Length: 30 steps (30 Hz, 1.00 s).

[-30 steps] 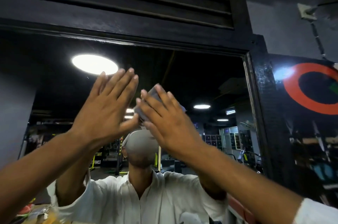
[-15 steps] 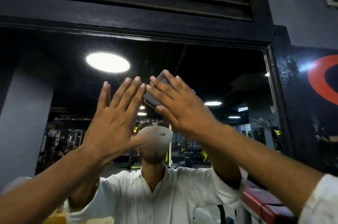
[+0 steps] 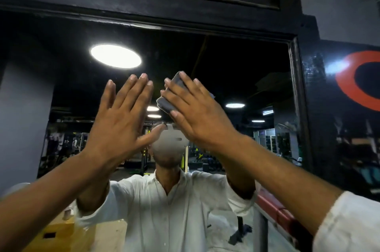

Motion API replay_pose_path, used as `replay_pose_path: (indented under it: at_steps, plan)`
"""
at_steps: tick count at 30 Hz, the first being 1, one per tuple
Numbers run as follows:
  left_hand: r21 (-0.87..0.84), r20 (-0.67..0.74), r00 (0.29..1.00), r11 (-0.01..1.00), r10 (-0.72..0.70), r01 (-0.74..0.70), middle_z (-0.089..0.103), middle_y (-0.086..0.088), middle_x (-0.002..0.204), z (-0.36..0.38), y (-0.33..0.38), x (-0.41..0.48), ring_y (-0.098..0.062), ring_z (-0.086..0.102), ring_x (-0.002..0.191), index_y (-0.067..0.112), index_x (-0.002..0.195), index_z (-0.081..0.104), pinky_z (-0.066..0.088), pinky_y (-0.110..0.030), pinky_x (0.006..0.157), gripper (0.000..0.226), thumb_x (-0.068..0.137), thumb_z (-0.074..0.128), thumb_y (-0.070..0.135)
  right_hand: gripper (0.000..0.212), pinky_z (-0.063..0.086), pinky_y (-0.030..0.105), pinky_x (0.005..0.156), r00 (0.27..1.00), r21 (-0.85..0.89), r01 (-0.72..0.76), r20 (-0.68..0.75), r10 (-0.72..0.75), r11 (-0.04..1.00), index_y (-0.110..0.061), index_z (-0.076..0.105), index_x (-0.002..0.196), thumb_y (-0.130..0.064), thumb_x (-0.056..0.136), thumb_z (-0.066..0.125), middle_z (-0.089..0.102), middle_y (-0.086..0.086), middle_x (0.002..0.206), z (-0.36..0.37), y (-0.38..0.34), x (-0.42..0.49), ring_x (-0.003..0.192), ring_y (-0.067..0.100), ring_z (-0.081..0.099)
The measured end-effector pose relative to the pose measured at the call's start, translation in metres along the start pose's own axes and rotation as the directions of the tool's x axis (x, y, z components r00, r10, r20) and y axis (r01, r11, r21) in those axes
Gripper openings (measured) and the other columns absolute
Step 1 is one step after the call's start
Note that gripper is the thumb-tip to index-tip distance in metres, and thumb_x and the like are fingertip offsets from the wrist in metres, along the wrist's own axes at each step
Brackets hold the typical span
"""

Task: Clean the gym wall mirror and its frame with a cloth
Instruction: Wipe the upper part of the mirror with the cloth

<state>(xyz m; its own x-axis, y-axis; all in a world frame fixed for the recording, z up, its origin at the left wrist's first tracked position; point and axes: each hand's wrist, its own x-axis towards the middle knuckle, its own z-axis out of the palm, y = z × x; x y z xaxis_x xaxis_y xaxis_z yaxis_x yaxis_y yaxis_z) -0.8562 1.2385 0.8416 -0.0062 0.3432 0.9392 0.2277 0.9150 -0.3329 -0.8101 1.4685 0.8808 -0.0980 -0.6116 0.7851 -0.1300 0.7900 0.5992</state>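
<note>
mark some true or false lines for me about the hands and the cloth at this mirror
1. The right hand presses a grey cloth against the mirror. True.
2. The left hand holds a spray bottle. False: its fingers are straight and it holds nothing.
3. The cloth is wiping the top of the frame. False: it lies on the glass, well below the frame.
4. A red ring shows to the right of the mirror. True.
</note>
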Motion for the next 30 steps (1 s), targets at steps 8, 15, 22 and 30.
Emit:
replay_pose_path:
  at_steps: [8, 15, 22, 30]
  plan:
    - [-0.030, -0.011, 0.996, 0.996, 0.086, -0.087, 0.010, -0.012, 0.178, 0.003, 0.058, 0.028, -0.026, 0.007, 0.166, 0.008, 0.169, 0.021, 0.011, -0.061, 0.131, 0.081, 0.099, 0.036, 0.045, 0.064, 0.006, 0.051, 0.132, 0.874, 0.149, -0.449, -0.132, 0.467, 0.881, -0.026, 0.030, 0.165, -0.038, 0.102, 0.035, 0.015, -0.002, 0.176, -0.019, 0.078, -0.026, 0.163, 0.018, 0.001]
    - [-0.045, -0.011, 0.998, 0.997, 0.058, -0.059, 0.009, -0.013, 0.178, 0.007, 0.078, 0.031, -0.027, 0.004, 0.166, 0.007, 0.169, 0.018, 0.008, -0.060, 0.132, 0.082, 0.103, 0.032, 0.053, 0.066, 0.009, 0.053, 0.132, 0.995, 0.048, 0.072, 0.065, -0.075, 0.996, -0.020, 0.029, 0.165, -0.029, 0.101, 0.045, 0.020, 0.004, 0.175, -0.006, 0.043, -0.140, 0.163, 0.026, 0.007]
    - [-0.034, -0.010, 0.971, 0.970, 0.240, -0.241, 0.013, -0.013, 0.178, 0.010, 0.125, 0.032, -0.029, 0.010, 0.165, 0.008, 0.169, 0.021, 0.012, -0.060, 0.132, 0.079, 0.104, 0.030, 0.051, 0.062, 0.014, 0.057, 0.130, 0.763, 0.262, -0.523, -0.281, 0.583, 0.811, -0.037, 0.020, 0.165, -0.021, 0.108, 0.040, 0.021, -0.001, 0.174, -0.016, 0.139, -0.088, 0.163, 0.020, 0.011]
    - [-0.030, 0.023, 0.945, 0.945, 0.326, -0.326, 0.010, -0.018, 0.177, 0.015, 0.151, -0.002, -0.032, 0.008, 0.165, 0.003, 0.168, 0.021, 0.014, -0.063, 0.130, 0.080, 0.104, 0.038, 0.049, 0.079, 0.011, 0.057, 0.130, 0.958, 0.071, -0.284, -0.020, 0.286, 0.956, -0.018, 0.022, 0.167, -0.016, 0.100, 0.064, 0.014, 0.004, 0.176, -0.002, 0.026, -0.223, 0.163, 0.027, 0.005]
